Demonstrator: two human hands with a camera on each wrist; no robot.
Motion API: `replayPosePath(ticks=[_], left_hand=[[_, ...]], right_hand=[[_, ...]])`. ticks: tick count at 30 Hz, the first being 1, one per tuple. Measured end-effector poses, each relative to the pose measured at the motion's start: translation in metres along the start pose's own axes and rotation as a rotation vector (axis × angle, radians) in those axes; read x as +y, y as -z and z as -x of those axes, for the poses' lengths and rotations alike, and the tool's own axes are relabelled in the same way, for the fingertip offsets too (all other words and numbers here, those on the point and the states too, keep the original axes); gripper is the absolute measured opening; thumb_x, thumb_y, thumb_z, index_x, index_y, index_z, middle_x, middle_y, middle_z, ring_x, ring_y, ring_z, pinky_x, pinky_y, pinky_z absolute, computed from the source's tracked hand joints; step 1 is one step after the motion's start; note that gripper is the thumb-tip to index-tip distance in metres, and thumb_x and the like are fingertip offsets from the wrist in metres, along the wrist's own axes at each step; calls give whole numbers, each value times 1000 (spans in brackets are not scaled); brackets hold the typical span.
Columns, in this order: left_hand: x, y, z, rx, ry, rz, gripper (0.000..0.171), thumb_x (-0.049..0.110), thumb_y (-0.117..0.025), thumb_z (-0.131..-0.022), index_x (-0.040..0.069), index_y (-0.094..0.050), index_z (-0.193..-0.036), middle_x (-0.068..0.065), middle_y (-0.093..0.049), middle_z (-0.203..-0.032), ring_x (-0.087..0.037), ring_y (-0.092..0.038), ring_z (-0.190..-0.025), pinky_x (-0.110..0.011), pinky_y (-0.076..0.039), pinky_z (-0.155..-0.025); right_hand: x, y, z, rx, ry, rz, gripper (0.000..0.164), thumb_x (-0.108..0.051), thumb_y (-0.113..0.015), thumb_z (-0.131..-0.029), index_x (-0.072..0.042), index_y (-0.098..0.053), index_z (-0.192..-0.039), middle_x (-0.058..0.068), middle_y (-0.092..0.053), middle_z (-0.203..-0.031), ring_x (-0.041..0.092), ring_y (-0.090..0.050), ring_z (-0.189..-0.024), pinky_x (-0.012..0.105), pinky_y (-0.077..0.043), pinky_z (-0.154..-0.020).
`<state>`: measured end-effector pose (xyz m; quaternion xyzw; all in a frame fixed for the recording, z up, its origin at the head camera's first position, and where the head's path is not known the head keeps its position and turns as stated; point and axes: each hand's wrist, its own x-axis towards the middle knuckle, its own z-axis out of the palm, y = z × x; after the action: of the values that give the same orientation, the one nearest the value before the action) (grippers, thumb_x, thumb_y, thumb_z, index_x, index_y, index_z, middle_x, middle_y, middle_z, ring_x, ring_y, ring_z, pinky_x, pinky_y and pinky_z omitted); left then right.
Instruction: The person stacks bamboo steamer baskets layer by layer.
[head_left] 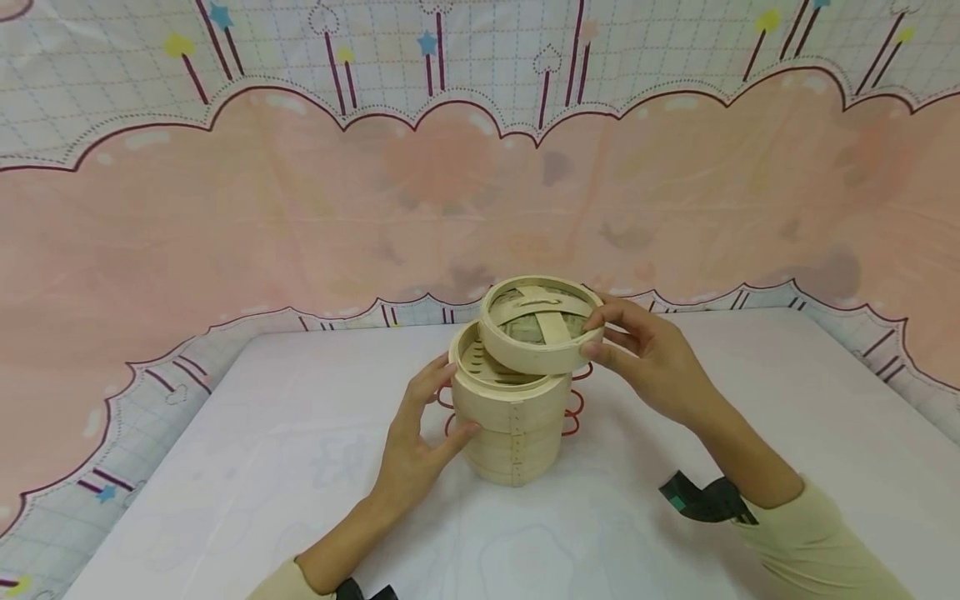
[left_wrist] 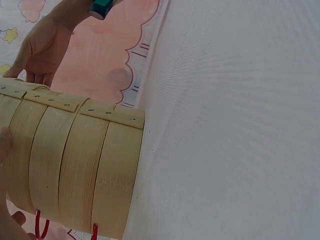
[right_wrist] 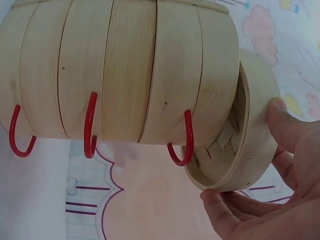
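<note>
A round bamboo steamer of stacked tiers stands upright on the white table, with red loop handles on its sides. My left hand grips its left side, thumb at the front and fingers round the far left. Above the top tier, my right hand holds the woven bamboo lid by its right edge. The lid is tilted and shifted right, leaving the slatted inside of the top tier partly uncovered. In the right wrist view, the thumb and fingers pinch the lid's rim, and its woven underside shows.
The white table extends around the steamer on all sides. Behind it hangs a pink and white patterned cloth, which also runs down past the table's side edges. Black straps sit near both wrists.
</note>
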<state>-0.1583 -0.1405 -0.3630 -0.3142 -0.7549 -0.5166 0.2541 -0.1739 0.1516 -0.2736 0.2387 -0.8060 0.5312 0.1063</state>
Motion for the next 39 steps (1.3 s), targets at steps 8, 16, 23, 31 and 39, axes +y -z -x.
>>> replayPosePath(ticks=[8, 16, 23, 31, 39], left_hand=[[1, 0, 1, 3, -5, 7, 76, -2, -80, -72, 9, -45, -138, -9, -40, -146, -28, -37, -133, -29, -38, -96], [-1, 0, 2, -10, -1, 14, 73, 2, -80, -75, 11, -45, -138, -6, -38, -147, -27, -37, -133, -38, -41, -94], [0, 1, 2, -9, 4, 13, 74, 1, -80, -75, 12, -45, -139, -6, -38, -147, -27, -36, -134, -32, -40, -96], [2, 1, 0, -4, 1, 11, 74, 1, -79, -75, 11, -44, -139, -6, -38, -148, -27, -36, -134, -29, -39, -96], [0, 0, -1, -7, 32, -5, 81, 8, -80, -77, 12, -36, -145, -3, -38, -147, -21, -46, -121, -42, -39, -95]], right_hand=[[-1, -5, 1, -1, -3, -25, 21, -11, -71, -87, -6, -57, -103, 5, -54, -124, 18, -41, -131, 34, -39, -102], [-5, -11, 3, -1, -9, -39, 20, -11, -71, -87, -7, -58, -102, 4, -53, -129, 19, -43, -129, 34, -40, -101], [-7, -17, 4, 14, -2, -5, 19, -13, -71, -87, -8, -59, -102, 4, -49, -138, 19, -40, -132, 36, -41, -101], [-10, -19, 3, 22, -9, 11, 19, -14, -72, -85, -10, -60, -101, 3, -50, -138, 16, -37, -134, 33, -40, -101], [-10, -21, 1, 37, 8, -12, 20, -11, -72, -85, -9, -61, -101, 4, -52, -136, 16, -37, -134, 33, -40, -101]])
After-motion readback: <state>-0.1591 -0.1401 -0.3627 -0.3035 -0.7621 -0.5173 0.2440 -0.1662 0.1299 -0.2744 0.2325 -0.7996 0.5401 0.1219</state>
